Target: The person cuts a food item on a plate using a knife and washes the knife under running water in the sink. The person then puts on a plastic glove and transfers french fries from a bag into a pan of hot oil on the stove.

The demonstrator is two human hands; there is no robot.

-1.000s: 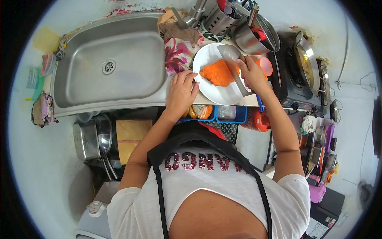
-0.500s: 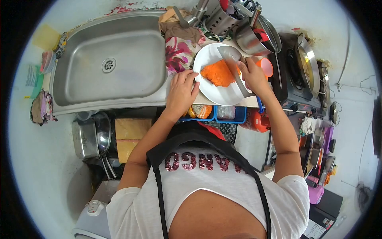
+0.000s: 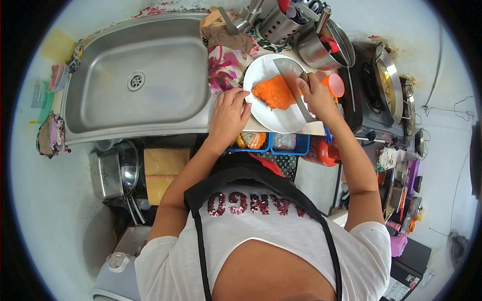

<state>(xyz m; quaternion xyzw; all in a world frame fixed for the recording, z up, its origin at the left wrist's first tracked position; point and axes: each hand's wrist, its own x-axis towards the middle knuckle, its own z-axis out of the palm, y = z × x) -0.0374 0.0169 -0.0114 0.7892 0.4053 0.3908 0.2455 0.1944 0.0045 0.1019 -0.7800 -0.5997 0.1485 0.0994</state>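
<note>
A white plate on the counter right of the sink holds a flat orange piece of food. My right hand is closed around the handle of a curved metal blade, which lies over the right part of the food and plate. The food's right end is partly hidden under the blade and my hand. At the plate's left rim rests my left hand, its fingers apart and nothing in it.
The steel sink is at left, with a floral cloth beside it. Behind the plate stand a utensil holder and a metal pot. An orange cup and the stove are at right.
</note>
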